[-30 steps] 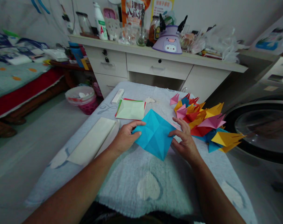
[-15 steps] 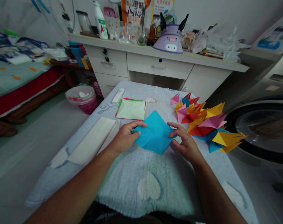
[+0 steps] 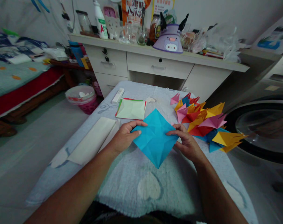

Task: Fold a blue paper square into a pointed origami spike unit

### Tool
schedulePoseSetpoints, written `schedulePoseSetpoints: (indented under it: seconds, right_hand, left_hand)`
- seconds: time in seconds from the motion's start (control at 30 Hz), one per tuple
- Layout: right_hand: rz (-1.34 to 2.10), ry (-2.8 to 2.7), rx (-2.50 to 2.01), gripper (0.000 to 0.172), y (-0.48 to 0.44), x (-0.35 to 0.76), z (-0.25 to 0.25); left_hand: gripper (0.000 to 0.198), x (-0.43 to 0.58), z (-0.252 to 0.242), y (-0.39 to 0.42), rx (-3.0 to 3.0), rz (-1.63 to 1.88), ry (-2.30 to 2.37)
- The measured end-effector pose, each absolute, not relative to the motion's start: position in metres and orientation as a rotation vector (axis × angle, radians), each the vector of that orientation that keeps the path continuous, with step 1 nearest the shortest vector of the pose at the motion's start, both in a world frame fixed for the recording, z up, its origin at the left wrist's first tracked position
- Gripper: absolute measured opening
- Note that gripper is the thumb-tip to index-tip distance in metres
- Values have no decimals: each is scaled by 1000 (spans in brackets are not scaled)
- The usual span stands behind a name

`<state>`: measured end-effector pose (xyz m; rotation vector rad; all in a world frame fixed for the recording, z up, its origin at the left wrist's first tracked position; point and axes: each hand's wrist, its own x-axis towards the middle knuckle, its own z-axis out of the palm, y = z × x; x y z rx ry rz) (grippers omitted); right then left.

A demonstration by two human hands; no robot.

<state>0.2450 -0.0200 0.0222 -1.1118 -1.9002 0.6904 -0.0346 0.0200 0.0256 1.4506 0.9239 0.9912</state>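
A creased blue square of origami paper (image 3: 156, 137) is held cornerwise between my two hands, one point toward me. My left hand (image 3: 127, 134) pinches its left corner between thumb and fingers. On the opposite side my right hand (image 3: 187, 141) grips the right corner, its thumb partly hidden behind the sheet. Just beyond the sheet lies a stack of coloured paper squares (image 3: 131, 109), pale green on top. To the right is a pile of folded paper shapes (image 3: 199, 116) in yellow, red, pink and blue.
A cloth-covered table (image 3: 141, 189) carries a folded white paper (image 3: 93, 141) at left and a small white box (image 3: 118, 95) farther back. Behind stands a white desk (image 3: 141, 51) with jars and bottles. A washing machine (image 3: 267, 124) is at right, a pink bin (image 3: 85, 102) at left.
The blue paper has opened out from a partly bent shape into a flatter, full square, its near corner now lower. My right hand has shifted slightly along its edge; the left stays nearly still.
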Motion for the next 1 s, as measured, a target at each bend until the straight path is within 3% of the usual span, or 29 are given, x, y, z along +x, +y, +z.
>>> schedulePoseSetpoints:
  seconds: [0.13, 0.33, 0.53, 0.67, 0.83, 1.0]
  right_hand:
    - [726, -1819, -1073, 13, -19, 246, 23]
    - [763, -1729, -1104, 13, -20, 247, 28]
    - [744, -1707, -1156, 13, -20, 251, 23]
    - [753, -1661, -1173, 11, -20, 250, 22]
    - [874, -1447, -1181, 14, -20, 242, 20]
    - [982, -1244, -1204, 20, -20, 235, 16]
  left_hand:
    - [28, -34, 25, 21, 1414, 969, 903]
    - [39, -34, 26, 20, 1543, 901, 941]
    - [21, -33, 26, 20, 1590, 860, 1019]
    - [19, -32, 25, 22, 1581, 923, 1060]
    - [25, -34, 30, 21, 1519, 915, 1046]
    - [46, -38, 34, 16, 1542, 913, 886]
